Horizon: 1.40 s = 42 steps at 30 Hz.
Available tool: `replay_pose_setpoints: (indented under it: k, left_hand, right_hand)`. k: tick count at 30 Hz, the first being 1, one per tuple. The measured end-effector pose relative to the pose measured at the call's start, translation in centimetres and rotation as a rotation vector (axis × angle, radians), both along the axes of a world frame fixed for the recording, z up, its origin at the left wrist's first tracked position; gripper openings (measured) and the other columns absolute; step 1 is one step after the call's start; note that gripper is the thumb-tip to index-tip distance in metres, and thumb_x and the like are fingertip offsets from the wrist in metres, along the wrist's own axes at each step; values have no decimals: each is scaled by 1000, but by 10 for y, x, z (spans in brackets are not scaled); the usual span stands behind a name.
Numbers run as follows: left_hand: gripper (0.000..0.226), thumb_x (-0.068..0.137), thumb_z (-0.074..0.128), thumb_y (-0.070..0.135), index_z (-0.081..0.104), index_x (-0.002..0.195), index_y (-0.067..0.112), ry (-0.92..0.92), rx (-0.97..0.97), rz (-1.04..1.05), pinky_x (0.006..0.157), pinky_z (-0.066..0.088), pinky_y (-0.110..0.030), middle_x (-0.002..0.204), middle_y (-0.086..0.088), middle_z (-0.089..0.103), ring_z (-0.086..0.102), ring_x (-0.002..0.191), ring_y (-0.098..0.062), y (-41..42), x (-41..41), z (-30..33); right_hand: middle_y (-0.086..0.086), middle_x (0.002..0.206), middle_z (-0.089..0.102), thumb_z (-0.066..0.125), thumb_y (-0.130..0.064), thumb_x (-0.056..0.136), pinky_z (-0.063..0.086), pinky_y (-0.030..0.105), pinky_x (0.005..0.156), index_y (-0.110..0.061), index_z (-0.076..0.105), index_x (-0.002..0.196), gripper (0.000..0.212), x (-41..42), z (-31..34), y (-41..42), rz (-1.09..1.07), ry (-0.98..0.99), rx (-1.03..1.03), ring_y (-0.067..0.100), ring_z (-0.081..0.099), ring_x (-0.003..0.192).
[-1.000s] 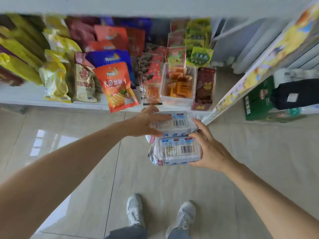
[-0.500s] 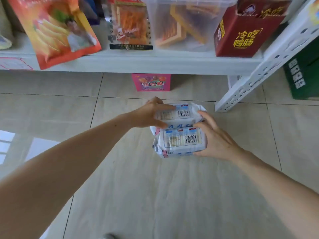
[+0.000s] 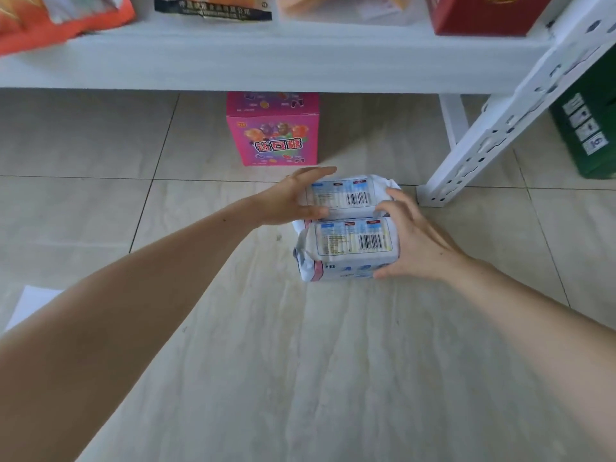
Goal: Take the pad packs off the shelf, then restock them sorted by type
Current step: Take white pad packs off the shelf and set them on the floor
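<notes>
Two white pad packs with blue labels and barcodes sit low over the tiled floor, one behind the other. My left hand (image 3: 293, 198) grips the far pad pack (image 3: 346, 195) at its left end. My right hand (image 3: 416, 238) wraps the right end of the near pad pack (image 3: 346, 248), thumb under its lower edge. The packs touch each other. Whether they rest on the floor I cannot tell.
A white shelf board (image 3: 266, 61) runs across the top, carrying snack bags and a red box (image 3: 483, 15). Under it stands a pink candy box (image 3: 273, 131) on the floor. The white shelf post (image 3: 466, 161) slants down at the right, a green carton (image 3: 590, 128) beyond it.
The view has dropped closer to the floor and my hands have lowered both packs with it. The shelf has moved up out of most of the picture.
</notes>
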<state>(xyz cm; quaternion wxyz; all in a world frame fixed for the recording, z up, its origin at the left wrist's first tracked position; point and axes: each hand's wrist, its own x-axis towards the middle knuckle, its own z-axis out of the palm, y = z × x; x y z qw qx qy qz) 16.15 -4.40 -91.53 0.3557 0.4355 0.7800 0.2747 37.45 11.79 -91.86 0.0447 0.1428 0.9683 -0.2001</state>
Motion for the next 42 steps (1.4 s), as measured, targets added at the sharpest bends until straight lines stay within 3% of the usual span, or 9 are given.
replay_pose_setpoints:
  k: [4, 7, 14, 22, 28, 32, 35, 38, 42]
  left_hand:
    - [107, 64, 66, 62, -1, 147, 45, 63, -83, 18, 114, 23, -54, 156, 5, -16, -2, 145, -30, -17, 14, 4]
    - [129, 55, 68, 68, -21, 143, 42, 231, -211, -106, 113, 15, -56, 149, 8, -37, -16, 144, -32, -35, 31, 8]
    - [127, 62, 77, 58, -11, 149, 32, 400, -267, -224, 113, 16, -54, 154, 6, -24, -16, 143, -28, -34, 40, 10]
    - [116, 72, 73, 53, -13, 147, 35, 413, -355, -241, 112, 4, -59, 155, 1, -28, -20, 143, -35, -7, 23, 14]
    - [121, 68, 72, 58, -18, 147, 34, 404, -385, -249, 112, 1, -60, 153, 0, -31, -27, 140, -31, -15, 25, 20]
    - [115, 71, 68, 60, -11, 150, 31, 369, -330, -169, 112, 12, -65, 158, 4, -17, -16, 145, -23, -30, 39, 55]
    - [94, 80, 69, 46, 9, 151, 29, 408, -269, -91, 113, 25, -55, 159, 4, 10, 6, 146, -19, -41, 58, 108]
    - [69, 84, 66, 35, 32, 144, 27, 389, -237, -30, 107, 37, -47, 151, 4, 33, 27, 139, -17, -48, 75, 183]
    - [50, 88, 63, 30, 46, 134, 25, 349, -225, -35, 105, 38, -40, 142, 5, 45, 39, 131, -17, -51, 86, 302]
  right_hand:
    - [-11, 155, -11, 90, -54, 37, 33, 38, 110, -33, 16, 145, 133, 4, -4, -2, -3, 41, -54, 20, 17, 142]
    - [-19, 153, -18, 90, -52, 41, 34, 41, 110, -39, 15, 147, 131, 9, -11, -7, -10, 20, -105, 16, 10, 144]
    - [-15, 155, -7, 91, -33, 56, 42, 36, 102, -30, 22, 147, 114, 3, -8, -14, -92, 21, -116, 11, 25, 136]
    - [-14, 154, -6, 90, -41, 54, 48, 45, 95, -32, 18, 146, 117, -17, -9, -2, -154, -12, 9, 18, 29, 137]
    - [-4, 156, -2, 86, -56, 51, 36, 45, 107, -29, 14, 149, 124, -10, 7, -9, -128, -91, 115, 26, 19, 139]
    - [1, 153, 18, 82, -55, 60, 32, 42, 107, -20, 28, 144, 106, 8, 62, -13, -119, -103, 150, 27, 26, 134]
    - [-1, 143, 36, 75, -42, 76, 38, 39, 98, -18, 45, 134, 70, 24, 123, -18, -108, -76, 125, 23, 39, 126]
    - [-3, 137, 44, 66, -22, 85, 46, 38, 91, -15, 56, 124, 41, 35, 204, -26, -110, -46, 98, 22, 47, 120]
    - [-1, 130, 51, 64, -14, 84, 51, 40, 83, -11, 62, 110, 26, 40, 330, -33, -109, -15, 70, 23, 52, 114]
